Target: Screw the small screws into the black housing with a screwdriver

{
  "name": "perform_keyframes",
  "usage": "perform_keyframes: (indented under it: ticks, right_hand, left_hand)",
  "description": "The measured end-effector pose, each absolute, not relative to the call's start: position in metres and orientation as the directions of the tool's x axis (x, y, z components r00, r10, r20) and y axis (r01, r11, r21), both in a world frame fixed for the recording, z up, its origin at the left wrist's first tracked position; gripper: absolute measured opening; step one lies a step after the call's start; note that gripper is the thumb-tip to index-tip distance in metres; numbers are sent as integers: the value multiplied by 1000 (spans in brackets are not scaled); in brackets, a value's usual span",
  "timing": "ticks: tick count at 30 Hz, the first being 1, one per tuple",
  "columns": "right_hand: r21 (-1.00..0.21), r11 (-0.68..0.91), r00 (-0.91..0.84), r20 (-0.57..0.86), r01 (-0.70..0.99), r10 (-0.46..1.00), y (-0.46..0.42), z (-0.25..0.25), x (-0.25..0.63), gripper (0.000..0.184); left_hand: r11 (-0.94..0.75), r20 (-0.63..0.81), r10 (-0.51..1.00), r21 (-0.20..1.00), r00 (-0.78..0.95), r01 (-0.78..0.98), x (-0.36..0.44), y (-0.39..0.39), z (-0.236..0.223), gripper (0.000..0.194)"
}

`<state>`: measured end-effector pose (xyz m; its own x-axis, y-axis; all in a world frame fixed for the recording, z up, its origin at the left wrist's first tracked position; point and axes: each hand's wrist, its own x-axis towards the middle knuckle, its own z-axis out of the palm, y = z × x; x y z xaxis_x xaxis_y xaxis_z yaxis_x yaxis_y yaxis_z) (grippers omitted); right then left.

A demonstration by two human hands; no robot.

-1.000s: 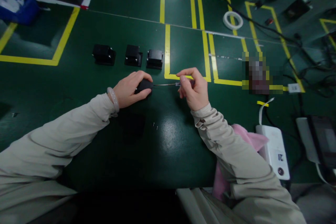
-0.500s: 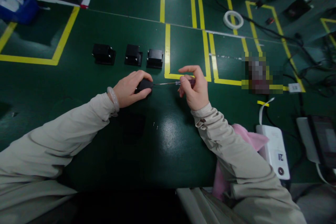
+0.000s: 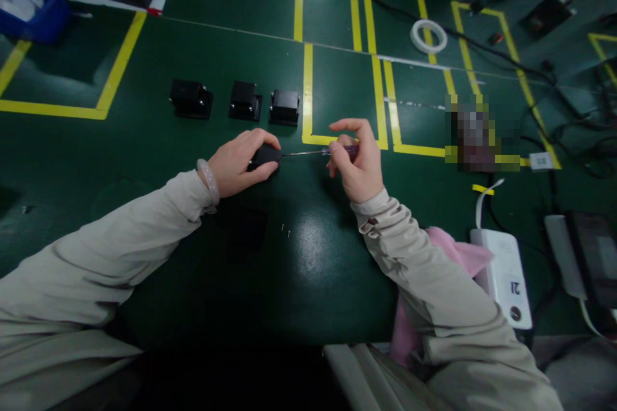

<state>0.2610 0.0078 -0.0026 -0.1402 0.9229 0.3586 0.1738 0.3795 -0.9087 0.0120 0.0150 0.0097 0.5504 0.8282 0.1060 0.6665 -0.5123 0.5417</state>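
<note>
Black cable (image 3: 398, 11) now farther left

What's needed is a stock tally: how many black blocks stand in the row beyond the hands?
3: the left block, the middle block and the right block, nearest the yellow tape.

From my remote seat I count 1 left hand (image 3: 240, 164) and 1 right hand (image 3: 359, 167), plus 1 bracelet (image 3: 207, 180), 1 screwdriver (image 3: 326, 151), 1 black box (image 3: 268, 155) under the left hand and 3 other boxes (image 3: 285, 104) in a row, so 4 boxes altogether. I also tally 2 tiny screws (image 3: 283, 227), 1 small metal piece (image 3: 26, 209), 1 tape roll (image 3: 416, 42), 1 blue bin (image 3: 53, 13), 1 pink cloth (image 3: 456, 253) and 1 white box (image 3: 496, 257). The cables (image 3: 518, 65) on the right overlap too much for me to number.
</note>
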Motion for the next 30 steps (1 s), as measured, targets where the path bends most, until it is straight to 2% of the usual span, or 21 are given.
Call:
perform_keyframes:
  ticks: [5,12,18,22,30]
  right_hand:
    - [-935,324,-123,308,144,943,8,-4,261,36]
    - [-917,361,-135,341,170,930,8,-3,261,33]
    - [-937,318,-130,300,147,945,7,-3,260,33]
    - [-922,358,-151,336,147,930,7,-2,261,32]
    - [-937,311,-124,294,159,948,7,-1,260,39]
  left_hand:
    - [-514,108,828,540,551,667,12,16,9,46]
    - [-509,102,831,538,547,672,13,16,10,45]
    - [-512,105,828,541,550,667,12,15,9,45]
    - [-519,118,826,540,551,663,12,16,8,44]
    - [-532,133,820,537,557,654,12,15,8,44]
